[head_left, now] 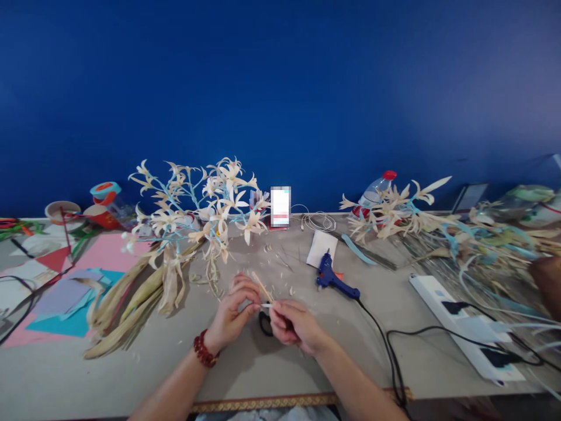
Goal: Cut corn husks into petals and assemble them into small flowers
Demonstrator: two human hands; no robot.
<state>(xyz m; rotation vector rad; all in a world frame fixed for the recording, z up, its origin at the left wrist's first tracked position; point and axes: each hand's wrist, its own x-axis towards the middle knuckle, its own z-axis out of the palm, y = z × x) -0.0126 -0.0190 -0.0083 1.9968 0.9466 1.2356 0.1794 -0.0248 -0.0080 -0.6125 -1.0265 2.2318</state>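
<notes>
My left hand (236,303), with a red bead bracelet on its wrist, has thumb and fingertip closed at the end of a small white piece (266,305). My right hand (295,326) has its fingers curled and pinches a narrow pale husk strip (262,286), which points up and away from me. The white piece spans the two hands; whether it is part of the strip I cannot tell. A black scissors-like handle loop (265,323) lies on the table just beneath the hands. Small pale scraps (291,290) are scattered beyond them.
Artificial lily-like flowers (219,204) stand behind on the left, above dried husks (140,304) and coloured paper (65,316). Rightward are a blue glue gun (335,279) with trailing cord, a power strip (464,333), a bottle (379,190) and more flowers (394,210). A phone (280,206) stands behind.
</notes>
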